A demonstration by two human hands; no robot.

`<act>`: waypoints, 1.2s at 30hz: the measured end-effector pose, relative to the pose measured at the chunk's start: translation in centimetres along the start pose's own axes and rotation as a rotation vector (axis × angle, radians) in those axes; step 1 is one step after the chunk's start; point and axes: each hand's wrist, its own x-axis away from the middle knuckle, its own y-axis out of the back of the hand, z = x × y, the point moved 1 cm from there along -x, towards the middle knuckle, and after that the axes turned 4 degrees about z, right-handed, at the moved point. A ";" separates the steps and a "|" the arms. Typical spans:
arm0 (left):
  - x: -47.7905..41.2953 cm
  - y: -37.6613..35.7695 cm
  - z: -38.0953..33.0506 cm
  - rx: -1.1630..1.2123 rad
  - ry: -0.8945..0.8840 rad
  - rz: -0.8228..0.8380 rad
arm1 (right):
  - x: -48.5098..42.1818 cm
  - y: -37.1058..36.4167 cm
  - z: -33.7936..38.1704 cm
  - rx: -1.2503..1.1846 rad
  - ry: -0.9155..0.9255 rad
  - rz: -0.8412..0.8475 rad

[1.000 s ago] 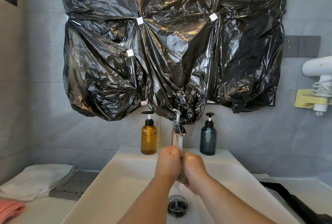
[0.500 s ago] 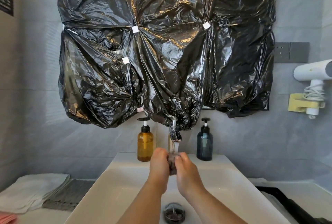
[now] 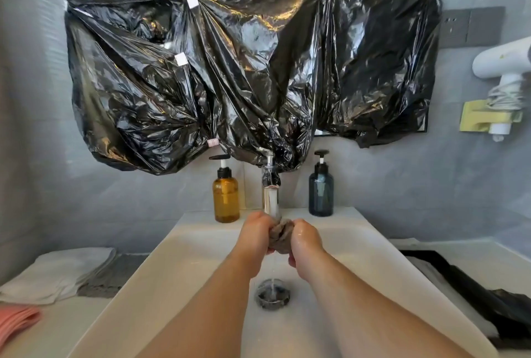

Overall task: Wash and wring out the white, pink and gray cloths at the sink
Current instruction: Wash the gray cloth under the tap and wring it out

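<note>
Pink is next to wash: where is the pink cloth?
Head view, bottom-left corner: the pink cloth lies on the counter left of the sink, near the white cloth.

wall: black plastic sheet point(image 3: 250, 70) held by white tape squares | ledge: amber pump bottle point(image 3: 226, 199) and dark blue pump bottle point(image 3: 321, 193), upright, well apart | right: white hair dryer point(image 3: 500, 61) in yellow holder point(image 3: 475, 119), grey sockets point(image 3: 471, 27) above

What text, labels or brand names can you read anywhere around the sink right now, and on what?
No text reads clearly.
Pinkish tag on the black plastic sheet: marks too small to read.
Sticker on the faucet: blurred, unreadable.
Amber bottle and blue bottle: no label visible.
</note>
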 end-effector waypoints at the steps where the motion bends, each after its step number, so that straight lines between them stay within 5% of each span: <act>1: -0.4 0.1 0.3 0.032 0.021 -0.034 | -0.7 0.1 -0.1 0.005 0.027 -0.023; 7: -3.1 1.1 2.7 0.314 0.241 -0.262 | -1.9 -0.2 -0.4 0.186 0.225 -0.109; 11: -2.3 0.7 2.1 0.384 0.201 -0.263 | -0.6 -0.8 -0.3 -0.008 0.086 0.073; 16: -0.4 -0.8 0.1 0.467 0.357 -0.011 | 2.1 0.4 2.1 0.030 0.151 0.142; 22: -0.6 1.4 -2.9 0.374 0.396 0.082 | 2.6 -0.7 13.8 0.760 0.680 0.185; 27: 0.2 4.0 -5.8 0.369 0.440 0.100 | 1.7 -2.9 18.1 1.416 0.511 0.447; 36: -0.2 8.5 -11.1 0.258 0.395 0.202 | 7.3 -1.7 16.5 1.152 0.547 0.425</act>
